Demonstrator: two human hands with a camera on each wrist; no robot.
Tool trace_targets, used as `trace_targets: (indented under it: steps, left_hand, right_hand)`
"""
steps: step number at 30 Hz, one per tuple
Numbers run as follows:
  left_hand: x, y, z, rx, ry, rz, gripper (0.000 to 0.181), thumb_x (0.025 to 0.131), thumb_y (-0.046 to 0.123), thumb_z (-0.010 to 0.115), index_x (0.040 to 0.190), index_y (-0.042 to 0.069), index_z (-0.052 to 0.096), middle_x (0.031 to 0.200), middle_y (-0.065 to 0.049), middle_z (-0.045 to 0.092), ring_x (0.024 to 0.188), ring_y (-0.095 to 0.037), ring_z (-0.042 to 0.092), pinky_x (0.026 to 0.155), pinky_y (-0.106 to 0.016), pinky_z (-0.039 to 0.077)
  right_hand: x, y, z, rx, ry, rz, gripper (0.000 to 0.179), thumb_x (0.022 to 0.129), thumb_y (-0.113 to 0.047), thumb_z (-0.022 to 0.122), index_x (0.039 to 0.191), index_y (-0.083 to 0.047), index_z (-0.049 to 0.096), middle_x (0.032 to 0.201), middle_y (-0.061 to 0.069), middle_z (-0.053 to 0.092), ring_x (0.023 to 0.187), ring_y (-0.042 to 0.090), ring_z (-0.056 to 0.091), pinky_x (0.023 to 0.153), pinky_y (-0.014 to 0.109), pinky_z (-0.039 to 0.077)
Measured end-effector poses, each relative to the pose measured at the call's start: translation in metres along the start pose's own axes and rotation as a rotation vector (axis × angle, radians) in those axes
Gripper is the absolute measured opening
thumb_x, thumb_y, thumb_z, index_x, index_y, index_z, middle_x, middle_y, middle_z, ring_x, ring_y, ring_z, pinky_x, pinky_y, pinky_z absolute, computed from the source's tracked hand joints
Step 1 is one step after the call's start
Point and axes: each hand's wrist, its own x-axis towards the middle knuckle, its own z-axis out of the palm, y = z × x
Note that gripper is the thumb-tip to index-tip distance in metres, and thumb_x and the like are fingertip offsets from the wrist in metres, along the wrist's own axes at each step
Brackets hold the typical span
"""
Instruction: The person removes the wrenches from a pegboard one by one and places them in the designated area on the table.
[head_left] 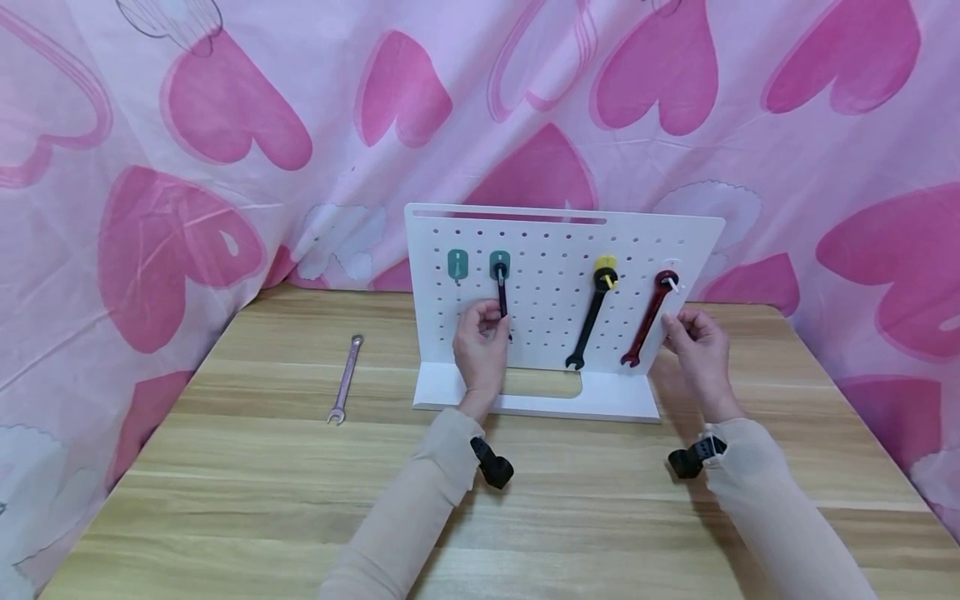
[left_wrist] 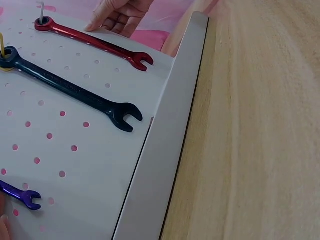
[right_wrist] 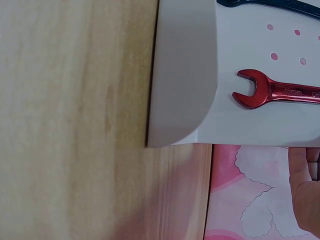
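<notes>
A white pegboard [head_left: 555,354] stands on the table with three combination wrenches hanging from its hooks. My left hand [head_left: 482,350] pinches the shaft of the small dark purple wrench [head_left: 502,296], whose ring end is at the hook on a green tag. That wrench's open end [left_wrist: 30,199] shows low in the left wrist view. At the board's right edge, my right hand [head_left: 699,350] holds the edge between thumb and fingers, close beside the red wrench [head_left: 647,325]. Between the hands hangs a larger black wrench [head_left: 589,325] on a yellow hook.
To the left of the board, a light purple wrench [head_left: 345,379] lies on the wooden table [head_left: 247,467]. An upper-left green tag [head_left: 457,264] on the board bears no wrench. Behind everything hangs a pink heart-print cloth [head_left: 330,67].
</notes>
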Motion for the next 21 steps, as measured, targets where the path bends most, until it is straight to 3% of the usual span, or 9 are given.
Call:
trace_targets:
  steps: [10,21]
  left_hand:
    - [-0.001,0.003,-0.006,-0.044,-0.08,-0.041,0.02,0.083,0.007,0.07,0.101,0.008,0.062,0.097,-0.005,0.067,0.082,-0.015,0.064,0.071,-0.022,0.053]
    - [-0.001,0.004,-0.017,-0.112,-0.195,-0.124,0.02,0.084,0.009,0.07,0.103,0.009,0.064,0.094,-0.005,0.069,0.082,-0.014,0.061,0.074,-0.025,0.053]
  right_hand:
    - [-0.001,0.0,-0.001,-0.065,-0.004,0.005,0.016,0.09,-0.024,0.061,0.096,-0.009,0.059,0.086,-0.007,0.06,0.084,0.003,0.06,0.073,0.016,0.053]
    - [-0.001,0.0,-0.001,-0.02,-0.011,-0.001,0.013,0.09,-0.022,0.061,0.094,-0.01,0.059,0.085,-0.005,0.06,0.082,0.002,0.061,0.072,0.014,0.053]
